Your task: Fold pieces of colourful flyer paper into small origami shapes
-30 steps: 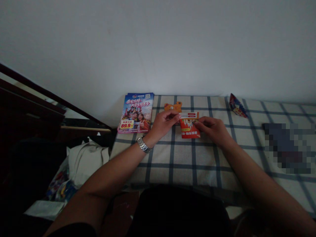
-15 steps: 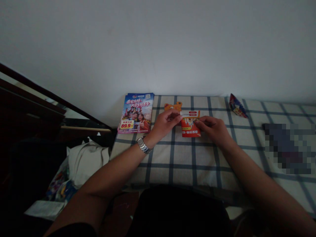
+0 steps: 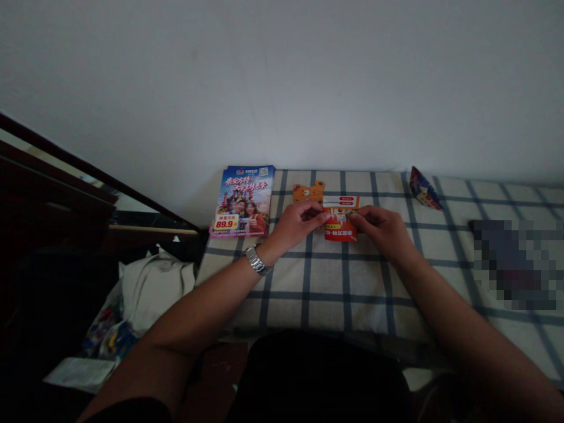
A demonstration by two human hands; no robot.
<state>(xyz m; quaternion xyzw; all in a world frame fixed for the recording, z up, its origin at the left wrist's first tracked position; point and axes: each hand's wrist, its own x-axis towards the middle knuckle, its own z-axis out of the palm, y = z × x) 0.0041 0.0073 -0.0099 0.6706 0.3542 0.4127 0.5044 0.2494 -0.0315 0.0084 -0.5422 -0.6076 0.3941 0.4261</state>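
Note:
A small red and orange folded leaflet (image 3: pixel 339 218) lies on the checked cloth of the table (image 3: pixel 335 276). My left hand (image 3: pixel 298 224), with a metal watch on its wrist, pinches the leaflet's left edge. Its right edge is pinched by my right hand (image 3: pixel 382 230). The top part of the leaflet is folded over, showing a white and orange strip. Just behind my left hand sits an orange bear-shaped card (image 3: pixel 309 191).
A stack of blue flyers (image 3: pixel 244 200) lies at the table's back left corner. A folded paper shape (image 3: pixel 423 189) sits at the back right near the wall. A blurred dark patch (image 3: pixel 515 261) covers the right. Bags and cloth (image 3: pixel 150 285) lie on the floor at left.
Both hands have drawn a little closer together on the leaflet, and its folded top strip has shifted slightly up and to the right.

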